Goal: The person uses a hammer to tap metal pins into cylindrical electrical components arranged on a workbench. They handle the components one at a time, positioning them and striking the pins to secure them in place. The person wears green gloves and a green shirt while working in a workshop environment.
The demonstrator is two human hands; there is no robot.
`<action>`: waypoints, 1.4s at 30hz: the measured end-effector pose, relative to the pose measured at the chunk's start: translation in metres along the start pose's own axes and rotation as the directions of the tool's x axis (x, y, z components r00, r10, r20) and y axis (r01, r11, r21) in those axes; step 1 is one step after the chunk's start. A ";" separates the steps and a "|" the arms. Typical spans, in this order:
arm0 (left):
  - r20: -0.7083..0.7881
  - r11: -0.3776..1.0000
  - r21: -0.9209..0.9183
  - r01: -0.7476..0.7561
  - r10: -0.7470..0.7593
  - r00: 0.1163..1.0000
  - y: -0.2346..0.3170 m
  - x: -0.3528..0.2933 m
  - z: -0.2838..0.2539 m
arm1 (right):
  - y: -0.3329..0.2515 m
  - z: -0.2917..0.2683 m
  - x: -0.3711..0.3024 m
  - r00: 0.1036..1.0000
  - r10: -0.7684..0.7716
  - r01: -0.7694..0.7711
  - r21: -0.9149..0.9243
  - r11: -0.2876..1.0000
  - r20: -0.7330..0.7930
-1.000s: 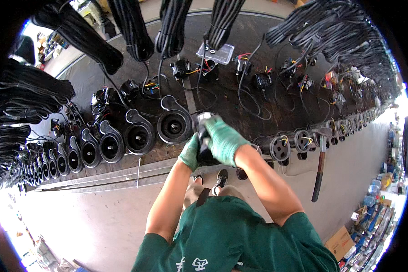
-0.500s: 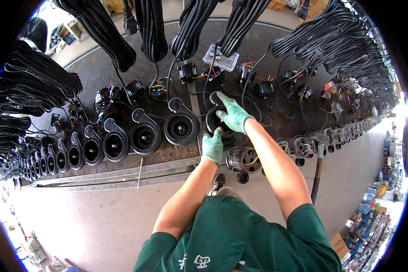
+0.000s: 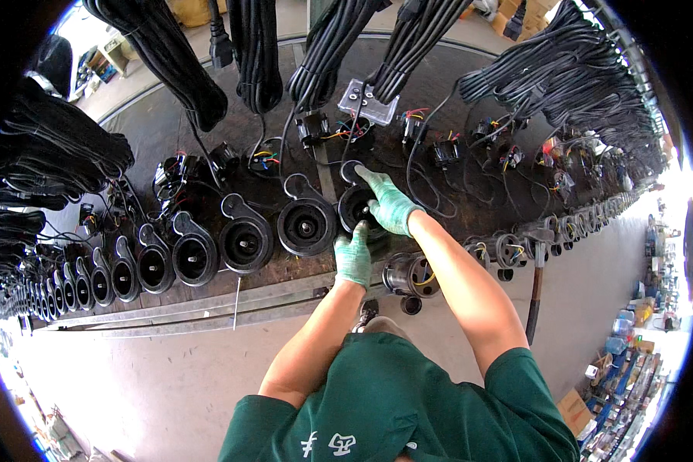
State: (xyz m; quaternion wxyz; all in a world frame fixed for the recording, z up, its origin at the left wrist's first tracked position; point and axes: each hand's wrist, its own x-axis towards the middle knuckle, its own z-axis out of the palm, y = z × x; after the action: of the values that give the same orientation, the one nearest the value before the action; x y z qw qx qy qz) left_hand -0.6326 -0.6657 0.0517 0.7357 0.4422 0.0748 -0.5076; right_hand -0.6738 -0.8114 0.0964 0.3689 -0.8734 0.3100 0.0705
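Observation:
A round black housing [image 3: 352,202] with a curved hook-like handle sits at the bench's near edge, mid-view. My right hand [image 3: 393,205], in a green glove, grips its right side, with fingers reaching up to the handle. From the near side my left hand [image 3: 353,260], also gloved in green, holds the lower rim, its thumb up on the ring. Its other fingers are partly hidden. Just left stands a matching black housing [image 3: 306,227] with a metal shaft in its centre. Right of my left hand is a silver cylindrical motor body [image 3: 410,275] with a yellow wire.
More such housings [image 3: 246,243] line the dark bench [image 3: 285,146] leftward. Bundled black cables [image 3: 412,46] hang over it. Behind lie wired motor parts [image 3: 313,128] and a clear plastic box [image 3: 368,102]. A hammer [image 3: 539,254] hangs at the right edge.
Both hands have shifted slightly left with the black housing, closer to the one beside it. The whole view has also moved a little.

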 end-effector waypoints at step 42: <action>0.476 0.249 0.762 -0.598 0.411 0.778 -0.060 -0.091 0.020 | 0.171 -0.062 -0.389 0.908 0.111 0.032 0.331 0.943 -0.404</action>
State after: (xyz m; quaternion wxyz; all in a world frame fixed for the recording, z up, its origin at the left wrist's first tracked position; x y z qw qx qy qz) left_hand -0.7313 -0.6236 0.0798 0.5168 0.7096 -0.4140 -0.2409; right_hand -1.0916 -0.7554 0.1753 0.4335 -0.7874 0.4067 -0.1631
